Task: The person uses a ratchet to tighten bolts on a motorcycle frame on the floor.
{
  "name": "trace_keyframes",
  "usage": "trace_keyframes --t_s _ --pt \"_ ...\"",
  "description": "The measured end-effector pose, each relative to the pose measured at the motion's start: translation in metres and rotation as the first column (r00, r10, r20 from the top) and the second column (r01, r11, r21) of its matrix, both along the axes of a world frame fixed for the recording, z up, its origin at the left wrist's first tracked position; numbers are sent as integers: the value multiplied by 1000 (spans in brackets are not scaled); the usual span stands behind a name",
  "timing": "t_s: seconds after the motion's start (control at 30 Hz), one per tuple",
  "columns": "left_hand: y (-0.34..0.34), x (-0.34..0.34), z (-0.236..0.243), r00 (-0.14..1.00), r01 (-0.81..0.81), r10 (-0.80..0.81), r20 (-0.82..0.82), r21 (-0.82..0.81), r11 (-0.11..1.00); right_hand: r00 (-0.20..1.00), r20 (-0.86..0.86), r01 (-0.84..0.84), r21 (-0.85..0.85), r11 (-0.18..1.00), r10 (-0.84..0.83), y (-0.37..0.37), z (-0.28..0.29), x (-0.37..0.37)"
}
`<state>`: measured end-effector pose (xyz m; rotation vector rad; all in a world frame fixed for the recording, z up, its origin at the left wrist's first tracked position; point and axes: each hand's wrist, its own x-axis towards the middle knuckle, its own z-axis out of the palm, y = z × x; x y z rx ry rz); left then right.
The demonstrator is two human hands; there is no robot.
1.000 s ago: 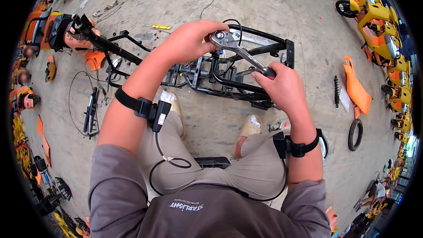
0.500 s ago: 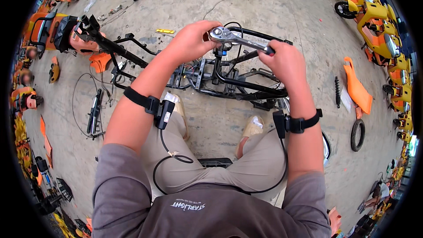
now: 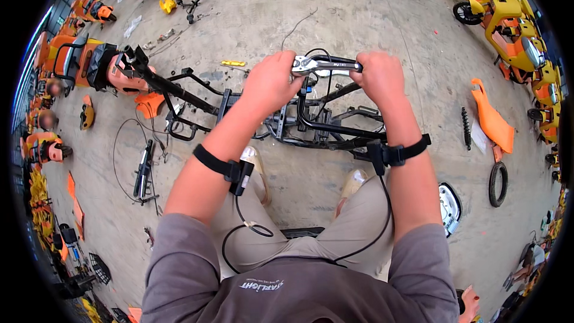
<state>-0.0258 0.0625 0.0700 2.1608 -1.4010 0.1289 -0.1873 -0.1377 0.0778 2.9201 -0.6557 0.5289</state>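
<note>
A silver ratchet wrench spans the gap between my hands, above the far side of a bare black scooter frame. My left hand is closed round its head end, most of the fingers hidden from view. At the handle's dark end, my right hand is wrapped in a fist. Another flat silver edge shows just under the handle; I cannot tell what it belongs to. A thin black cable loops up from the frame behind the wrench. Where the wrench head meets the frame, if it does, is hidden.
Several yellow-orange scooters line the right. An orange panel, a black tyre and a shock absorber lie on the concrete there. Left of the frame are cables and a black fork-like part. A yellow tool lies beyond.
Both hands have come slightly nearer. The wrench has swung from slanting down to the right to nearly level, with its head turned. The whole view has shifted a little.
</note>
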Motion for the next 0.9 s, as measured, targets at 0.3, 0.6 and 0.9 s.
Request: trace_keyframes --t_s 0.3,0.6,0.9 --pt "-43 -25 -9 961 19 -27 275 33 999 998 27 -64 1 998 64 14 2 -14" --pt "-55 -21 -2 982 -1 -30 185 166 986 996 84 -29 107 994 21 2 -6 -31" --pt "-53 -22 -3 976 20 -50 211 144 989 965 180 107 387 916 -189 -22 -20 -65"
